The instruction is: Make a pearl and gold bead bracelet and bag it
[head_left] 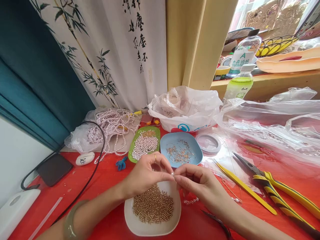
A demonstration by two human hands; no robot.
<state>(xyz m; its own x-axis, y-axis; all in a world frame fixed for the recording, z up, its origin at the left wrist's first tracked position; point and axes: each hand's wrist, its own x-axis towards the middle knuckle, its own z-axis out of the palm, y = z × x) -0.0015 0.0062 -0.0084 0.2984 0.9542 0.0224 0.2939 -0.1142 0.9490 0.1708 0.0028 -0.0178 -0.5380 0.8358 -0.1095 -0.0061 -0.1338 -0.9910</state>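
Note:
Above a white dish of gold beads, my two hands meet fingertip to fingertip. A small white pearl bead shows in the pinch of my left hand, which wears a ring. The fingers of my right hand are pinched right beside that bead; what lies between them is too small to make out. A short row of pearls shows below my right hand, and I cannot tell whether it hangs from the fingers. Just beyond are a green dish of pearls and a blue dish of metal pins.
On the right lie yellow tweezers, long-nose pliers and dark scissors. Pearl strands are heaped at back left near a black cable. Plastic bags and a tape roll line the back.

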